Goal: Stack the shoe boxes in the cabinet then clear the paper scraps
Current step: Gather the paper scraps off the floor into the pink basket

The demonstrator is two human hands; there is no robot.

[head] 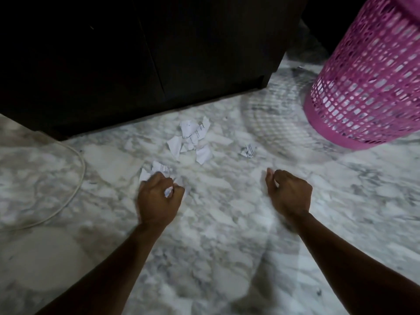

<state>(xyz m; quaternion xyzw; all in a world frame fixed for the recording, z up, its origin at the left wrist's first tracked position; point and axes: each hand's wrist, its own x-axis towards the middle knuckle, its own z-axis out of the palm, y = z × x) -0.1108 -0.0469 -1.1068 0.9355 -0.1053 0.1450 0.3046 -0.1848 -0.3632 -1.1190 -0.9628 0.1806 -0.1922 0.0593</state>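
Ahead of hands: main paper scraps [193, 139] pile lies forward on floor, just before cabinet [136, 53], slightly nearer left hand [159, 196]; stray scrap [247, 151] nearer right.
Left hand: curled round crumpled scraps, more under knuckles.
Right hand [288, 192]: loosely curled; white bit inside, cannot tell.
Pile axis: roughly near-far.
Surface: marble floor [227, 246].
Room: dim; pink mesh basket [368, 83] right, white cable [75, 189] left.

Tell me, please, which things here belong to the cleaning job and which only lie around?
For the job:
- paper scraps on the floor
- scraps gripped in the left hand
- dark cabinet
- pink basket, probably for the scraps

Only lying around:
- white cable
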